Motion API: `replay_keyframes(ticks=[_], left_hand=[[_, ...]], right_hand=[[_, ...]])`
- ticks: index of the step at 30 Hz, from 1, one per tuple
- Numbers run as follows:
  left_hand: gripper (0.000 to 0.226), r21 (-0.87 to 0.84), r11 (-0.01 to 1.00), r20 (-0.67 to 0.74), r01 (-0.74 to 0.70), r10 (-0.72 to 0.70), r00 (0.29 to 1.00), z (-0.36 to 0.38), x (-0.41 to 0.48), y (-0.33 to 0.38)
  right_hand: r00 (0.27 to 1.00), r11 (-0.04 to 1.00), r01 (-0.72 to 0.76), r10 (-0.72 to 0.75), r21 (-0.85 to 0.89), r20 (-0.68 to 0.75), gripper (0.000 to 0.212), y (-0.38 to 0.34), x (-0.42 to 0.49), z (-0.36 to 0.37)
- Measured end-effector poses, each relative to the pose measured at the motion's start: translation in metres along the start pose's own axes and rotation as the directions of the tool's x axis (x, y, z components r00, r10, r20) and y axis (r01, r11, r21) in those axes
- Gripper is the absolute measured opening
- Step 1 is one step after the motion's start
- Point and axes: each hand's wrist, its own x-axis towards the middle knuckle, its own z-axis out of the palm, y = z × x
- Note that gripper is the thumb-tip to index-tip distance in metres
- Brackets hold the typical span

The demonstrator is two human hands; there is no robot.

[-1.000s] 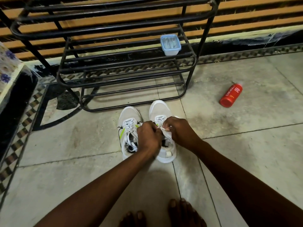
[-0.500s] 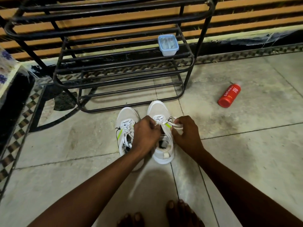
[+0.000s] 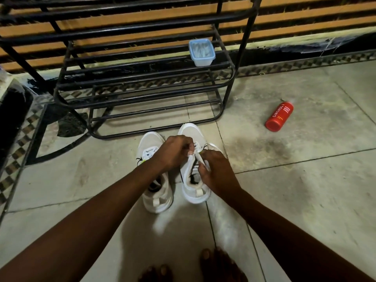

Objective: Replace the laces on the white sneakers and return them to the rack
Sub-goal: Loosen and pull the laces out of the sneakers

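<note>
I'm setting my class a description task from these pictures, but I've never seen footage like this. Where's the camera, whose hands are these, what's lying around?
No machine: one wide-angle camera on a person's head looks down at their own bare arms. Two white sneakers stand on the tiled floor before a black metal rack. The left hand and right hand both pinch the white lace of the sneaker on the right. A small blue tub sits on a rack shelf; a red bottle lies on the floor.
</note>
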Motion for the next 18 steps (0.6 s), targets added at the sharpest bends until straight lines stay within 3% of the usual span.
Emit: replay_keyframes(ticks=[2,5,9,14,16,18], left_hand=[[0.019,0.041,0.999,0.04,-0.015,0.014,0.999,0.001,0.002,-0.001],[0.021,0.176,0.982,0.089,-0.063,0.047,0.995,0.004,0.003,-0.003],[0.021,0.271,0.956,0.163,-0.11,0.067,0.984,0.005,0.004,-0.001],[0.015,0.315,0.939,0.17,-0.138,0.087,0.982,0.005,0.004,0.001],[0.017,0.319,0.943,0.141,-0.097,0.054,0.988,0.006,0.004,0.004],[0.017,0.256,0.966,0.056,0.039,-0.055,0.997,0.008,0.005,0.005]], right_hand=[[1.0,0.999,0.012,-0.013,-0.044,-0.005,0.036,-0.003,-0.002,0.001],[0.998,0.993,0.06,-0.061,-0.105,-0.008,0.031,-0.006,-0.004,0.001],[0.996,0.996,-0.09,0.09,-0.014,-0.006,0.029,-0.004,-0.004,0.002],[0.998,0.998,-0.005,0.001,-0.061,-0.063,0.035,0.0,-0.007,0.007],[0.996,0.998,-0.046,0.043,-0.039,-0.073,0.036,0.0,-0.008,0.009],[0.993,0.997,-0.069,0.066,-0.036,-0.094,0.031,0.0,-0.009,0.01]])
